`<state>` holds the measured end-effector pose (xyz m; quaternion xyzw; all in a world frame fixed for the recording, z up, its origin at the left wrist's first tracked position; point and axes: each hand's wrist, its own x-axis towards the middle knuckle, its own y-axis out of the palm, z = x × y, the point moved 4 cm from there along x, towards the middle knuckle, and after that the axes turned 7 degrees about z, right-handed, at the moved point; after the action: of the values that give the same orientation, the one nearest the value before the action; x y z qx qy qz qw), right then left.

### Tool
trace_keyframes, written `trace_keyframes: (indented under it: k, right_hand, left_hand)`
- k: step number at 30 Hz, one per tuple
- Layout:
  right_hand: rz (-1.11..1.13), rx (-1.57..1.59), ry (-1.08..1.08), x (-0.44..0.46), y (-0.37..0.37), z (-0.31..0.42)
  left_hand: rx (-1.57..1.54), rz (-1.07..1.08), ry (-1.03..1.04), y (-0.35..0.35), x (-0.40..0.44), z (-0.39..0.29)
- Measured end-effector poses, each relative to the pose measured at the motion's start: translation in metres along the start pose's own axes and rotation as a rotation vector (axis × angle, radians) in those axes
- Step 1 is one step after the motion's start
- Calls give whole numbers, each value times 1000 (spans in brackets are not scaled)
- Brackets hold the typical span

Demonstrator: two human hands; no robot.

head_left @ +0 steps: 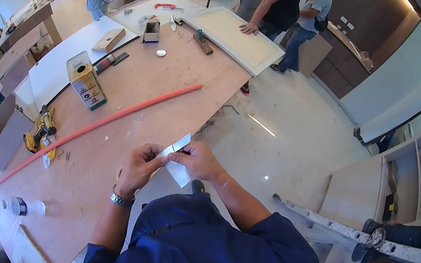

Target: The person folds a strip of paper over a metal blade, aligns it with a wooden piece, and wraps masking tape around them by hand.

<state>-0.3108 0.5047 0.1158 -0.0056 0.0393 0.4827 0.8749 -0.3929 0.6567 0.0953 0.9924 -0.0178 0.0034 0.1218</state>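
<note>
Both hands meet in front of my body, near the edge of the wooden tabletop (129, 124). My left hand (142, 167), with a metal watch at the wrist, pinches one side of a white strip (178, 172). On the other side, my right hand (197, 160) grips the same strip between thumb and fingers. The strip looks flat and bent or made of two pieces; one end points up, the other hangs down. A long orange-red tube (107, 121) lies diagonally across the tabletop to the left of my hands.
A yellow drill (43, 130), an open metal can (86, 81), a clear bottle (28, 207) and a small box (152, 31) stand or lie on the tabletop. A white-framed panel (234, 36) is at the far end, with a person's hand on it. Other people stand beyond.
</note>
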Motion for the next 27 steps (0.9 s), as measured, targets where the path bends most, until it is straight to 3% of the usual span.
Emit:
trace_keyframes:
  k: [3,7,10,16,21,27]
  right_hand:
    - [-62,-7,-57,1,-3,-7]
    - [-97,-11,52,2,-3,-10]
    - [-123,-17,77,1,-3,-8]
    - [-132,-26,45,1,-4,-11]
    - [-184,-41,103,3,-4,-17]
    - [-155,187,134,8,-3,-28]
  left_hand:
    - [125,-10,-2,-3,3,3]
    - [191,-44,-35,-4,3,1]
    - [-5,-55,-44,0,4,4]
    - [-76,-20,-134,-2,2,4]
    - [-98,-55,-89,-5,4,12]
    - [-83,-114,-68,-5,5,17]
